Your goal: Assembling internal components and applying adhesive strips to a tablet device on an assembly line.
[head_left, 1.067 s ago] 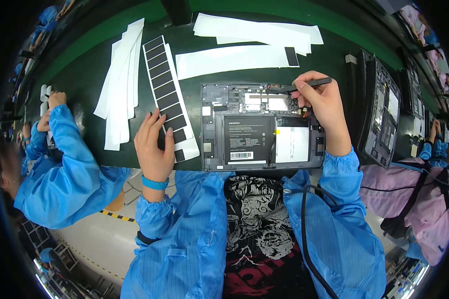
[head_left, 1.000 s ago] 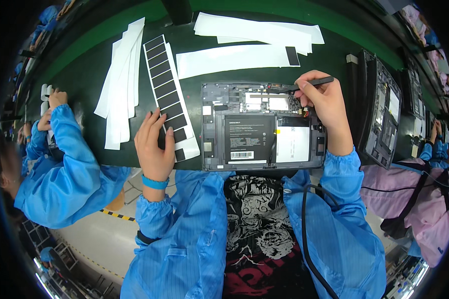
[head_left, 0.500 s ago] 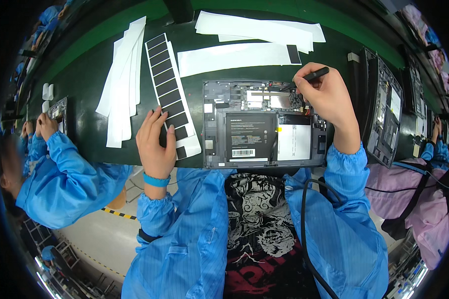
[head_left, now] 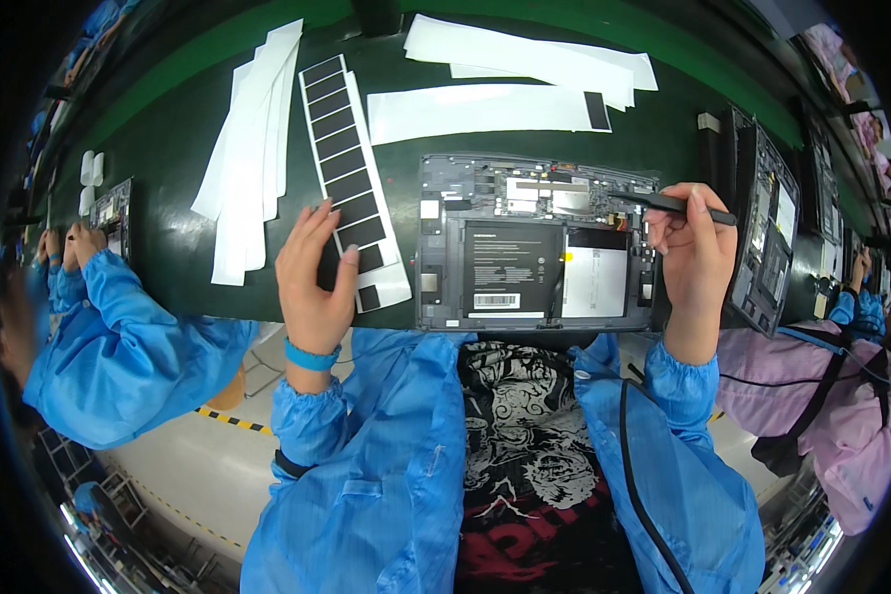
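Note:
An opened laptop chassis (head_left: 444, 259) lies before me, its circuit board (head_left: 525, 185) along the far side and a black battery (head_left: 505, 259) nearer to me. My right hand (head_left: 701, 247) holds black tweezers (head_left: 668, 202) over the chassis's right part; their tips point left toward the board, and whether they touch it I cannot tell. To the left, my left hand (head_left: 314, 277) has its fingers apart, with fingertips at the lower edge of a white strip of black rectangular stickers (head_left: 345, 163). It grips nothing.
White backing sheets (head_left: 252, 158) lie far left, and more white sheets (head_left: 490, 111) lie behind the chassis. Other opened laptops (head_left: 767, 218) stand at the right. A co-worker in a blue sleeve (head_left: 134, 307) sits at left; a person in pink (head_left: 812, 396) is at right.
My right hand has drawn back to the right and toward me, and the tweezers now lie flatter, pointing left. The whole scene has shifted slightly rightward. My left hand stays by the sticker strip.

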Motion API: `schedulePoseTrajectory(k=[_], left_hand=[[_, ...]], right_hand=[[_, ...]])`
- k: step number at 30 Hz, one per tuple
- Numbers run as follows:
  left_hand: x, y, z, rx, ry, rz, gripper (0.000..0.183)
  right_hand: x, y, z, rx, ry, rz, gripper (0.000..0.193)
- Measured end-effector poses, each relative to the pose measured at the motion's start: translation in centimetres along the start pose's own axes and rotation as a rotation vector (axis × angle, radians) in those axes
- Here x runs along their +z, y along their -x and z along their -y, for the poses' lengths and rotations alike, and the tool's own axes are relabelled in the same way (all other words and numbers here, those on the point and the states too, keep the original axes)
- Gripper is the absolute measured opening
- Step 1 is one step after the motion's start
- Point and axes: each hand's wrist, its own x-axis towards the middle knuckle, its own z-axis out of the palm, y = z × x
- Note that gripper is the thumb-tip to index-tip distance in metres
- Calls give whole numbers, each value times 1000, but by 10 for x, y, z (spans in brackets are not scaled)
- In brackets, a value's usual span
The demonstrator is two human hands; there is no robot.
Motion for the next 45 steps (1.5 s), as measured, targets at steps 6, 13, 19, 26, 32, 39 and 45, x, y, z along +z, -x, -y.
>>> schedulePoseTrajectory(k=[6, 13, 19, 26, 32, 39, 45], left_hand=[[-9, 3, 3, 51, 88, 203, 46], [-9, 6, 10, 65, 141, 141, 42], [-1, 8, 11, 55, 111, 39, 40], [-1, 6, 13, 56, 131, 38, 39], [-2, 4, 14, 8, 174, 49, 38], [6, 1, 7, -104, 174, -41, 29], [9, 1, 6, -67, 151, -66, 30]], right_hand=[[63, 14, 1, 146, 60, 65, 29], [165, 16, -44, 144, 478, 352, 18], [180, 5, -60, 146, 709, 344, 18], [182, 9, -67, 62, 687, 339, 18], [183, 21, -68, 81, 526, 324, 21], [183, 20, -65, -192, 656, 371, 22], [177, 21, -69, -330, 641, 403, 22]])
